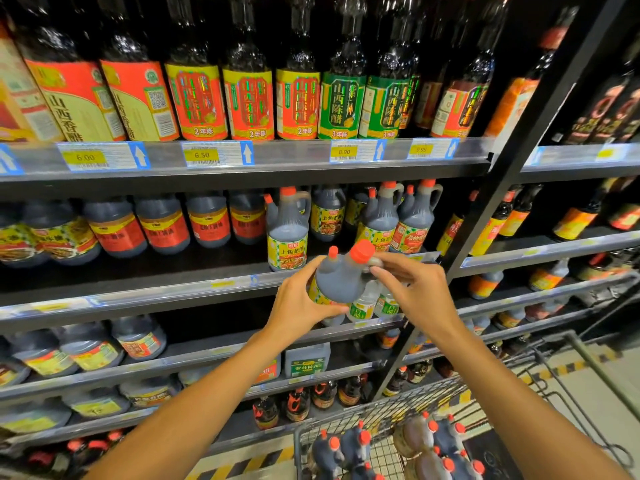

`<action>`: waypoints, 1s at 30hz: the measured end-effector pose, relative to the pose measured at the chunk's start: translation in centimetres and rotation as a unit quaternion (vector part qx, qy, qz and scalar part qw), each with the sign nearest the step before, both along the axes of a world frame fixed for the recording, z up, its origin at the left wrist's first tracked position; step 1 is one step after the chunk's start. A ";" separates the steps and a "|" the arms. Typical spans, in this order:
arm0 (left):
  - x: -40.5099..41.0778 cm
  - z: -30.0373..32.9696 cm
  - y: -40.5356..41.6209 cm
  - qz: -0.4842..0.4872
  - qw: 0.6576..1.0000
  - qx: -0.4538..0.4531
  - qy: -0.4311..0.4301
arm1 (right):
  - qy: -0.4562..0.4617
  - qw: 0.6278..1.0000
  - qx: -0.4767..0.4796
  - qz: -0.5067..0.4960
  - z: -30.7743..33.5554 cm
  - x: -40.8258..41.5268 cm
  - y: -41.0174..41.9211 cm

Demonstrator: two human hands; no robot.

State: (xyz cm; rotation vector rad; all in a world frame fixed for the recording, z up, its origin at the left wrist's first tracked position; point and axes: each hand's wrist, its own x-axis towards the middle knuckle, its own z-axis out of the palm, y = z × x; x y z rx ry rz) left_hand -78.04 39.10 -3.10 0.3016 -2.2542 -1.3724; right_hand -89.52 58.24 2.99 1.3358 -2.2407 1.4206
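Observation:
I hold a dark soy-sauce jug (341, 278) with an orange cap and a small orange spout in front of the middle shelf. My left hand (299, 303) grips the jug's body from the left and below, thumb across its front. My right hand (415, 289) pinches the handle just below the cap. A matching jug (287, 230) with a green and yellow label stands alone on the shelf behind, with a bare stretch of shelf to its left.
Dark metal shelves (242, 168) carry rows of vinegar and soy-sauce bottles, with price tags along their edges. A wire shopping cart (381, 414) at lower right holds several more orange-capped jugs. A black upright post (485, 220) divides the shelving bays.

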 end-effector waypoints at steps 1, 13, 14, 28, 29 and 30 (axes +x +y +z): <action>-0.2 0.1 0.1 0.011 1.000 0.003 0.016 | 0.050 0.999 0.007 -0.008 0.3 -0.2 0.0; -6.5 0.8 0.1 0.121 0.986 0.020 0.111 | 0.243 0.968 -0.052 -0.035 0.6 -4.1 -2.2; -7.0 0.9 0.1 0.130 0.985 0.023 0.107 | 0.240 0.969 -0.049 -0.040 0.6 -4.5 -2.5; -10.4 0.6 -0.4 0.194 0.980 0.037 0.007 | 0.135 0.985 0.053 -0.091 0.9 -7.9 -7.2; -10.6 0.7 -0.3 0.196 0.980 0.038 0.001 | 0.123 0.986 0.056 -0.096 0.9 -7.9 -7.4; -10.8 0.7 -0.3 0.199 0.979 0.038 -0.003 | 0.112 0.987 0.057 -0.101 1.0 -7.8 -7.7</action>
